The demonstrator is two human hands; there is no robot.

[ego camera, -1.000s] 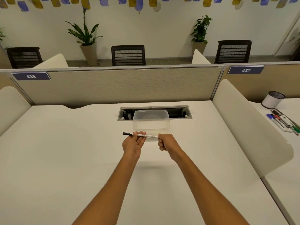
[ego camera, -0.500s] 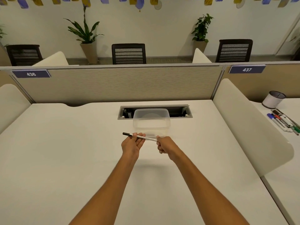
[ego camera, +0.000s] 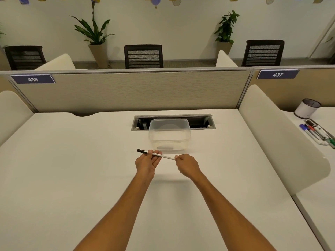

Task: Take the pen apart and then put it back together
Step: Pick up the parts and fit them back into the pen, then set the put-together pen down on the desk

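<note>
Above the white surface, just in front of the clear plastic container, I see both hands holding the pen in the air. My left hand lies palm up with the fingers curled lightly round the white barrel near the black cap, which sticks out to the left. My right hand pinches the barrel's other end, its fingers closed tight.

Compared with a second ago, the right hand has slid outward along the barrel, so more of the white shaft shows between the hands, and the pen now tilts down slightly toward the right. The cap is still on.

Around the hands the surface lies wide to the left and toward me. Behind the container is the cable slot, then the beige partition. To the right a rounded white divider closes off the neighbouring desk, where markers and a pen cup sit, well apart from my hands.
</note>
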